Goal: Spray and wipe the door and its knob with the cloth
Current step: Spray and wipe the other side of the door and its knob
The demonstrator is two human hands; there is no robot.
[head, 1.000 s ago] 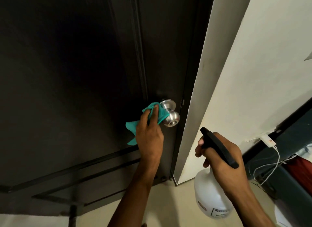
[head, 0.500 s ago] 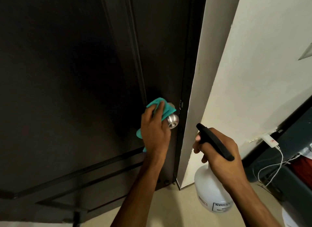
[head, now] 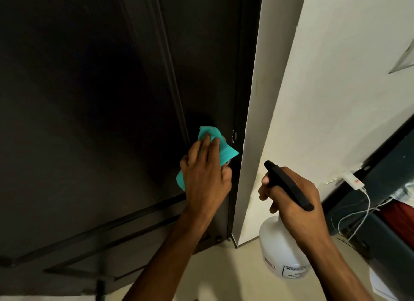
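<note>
- Nearest, the right hand (head: 298, 202) is wrapped round the neck of a spray bottle (head: 280, 251), its fingers (head: 265, 192) curled under the black trigger head (head: 286, 184), which points up and to the left toward the door edge.
- The bottle is white and see-through, hanging below the fist over the pale floor (head: 235, 276); a label with dark print sits low on its side, too blurred to read.
- A little farther, the left hand (head: 206, 175) lies on a teal cloth (head: 224, 150); its fingers (head: 209, 141) lie fairly straight along the top of the cloth, while the thumb side curls underneath, so the hand clasps the cloth against the knob.
- The knob (head: 227, 162) is almost wholly covered: only a sliver of metal shows under the cloth's lower edge, close to the door's latch side.
- One corner of the cloth sticks out to the right toward the frame, another fold hangs out left of the wrist.
- The door (head: 100, 99) is dark brown with raised mouldings, and fills the left half of the scene; it stands shut or nearly so against the white frame (head: 259, 99).
- Right of the frame runs a cream wall (head: 347, 87).
- Low on the far right, a white charger (head: 355, 182) sits on a dark ledge, with a thin white cable (head: 358, 213) looping down from it, beside something red at the picture's edge.
</note>
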